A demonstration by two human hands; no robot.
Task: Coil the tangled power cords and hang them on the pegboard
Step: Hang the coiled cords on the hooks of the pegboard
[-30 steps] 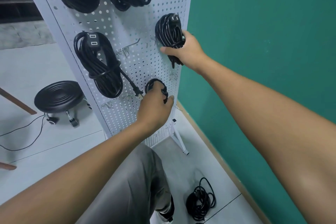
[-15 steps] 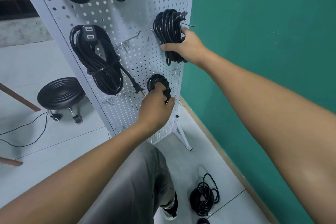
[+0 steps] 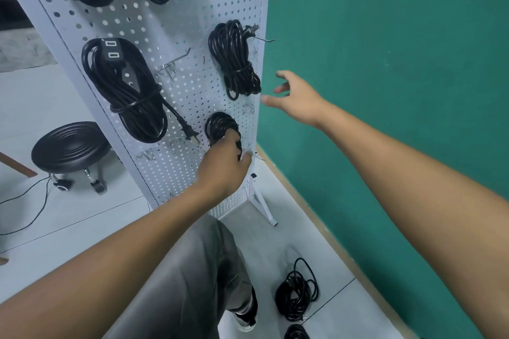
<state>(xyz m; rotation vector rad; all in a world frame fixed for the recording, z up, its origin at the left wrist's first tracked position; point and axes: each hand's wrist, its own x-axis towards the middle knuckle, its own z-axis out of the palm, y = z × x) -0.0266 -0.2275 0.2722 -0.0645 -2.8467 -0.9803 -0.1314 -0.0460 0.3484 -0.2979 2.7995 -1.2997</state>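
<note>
Against the pegboard point(image 3: 176, 36), left hand point(image 3: 224, 170) grips small coil point(image 3: 217, 125) — right hand point(image 3: 298, 96) free.

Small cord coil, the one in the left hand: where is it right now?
In the head view, the small cord coil sits low on the pegboard near its right edge, gripped by the left hand, directly below the larger hung coil.

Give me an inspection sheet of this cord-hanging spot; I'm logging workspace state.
Surface: white pegboard on a stand, several bare hooks.
Job's things: coiled cord hangs on a hook at the right edge; small coil lower down; power strip cord hung at left.
Clutter: loose cord bundles on floor.
Grippers: left hand grips the small coil; right hand open, apart from the hung cord.
Cables: thin wire across the floor.
Surroundings: green wall, black stool.
</note>
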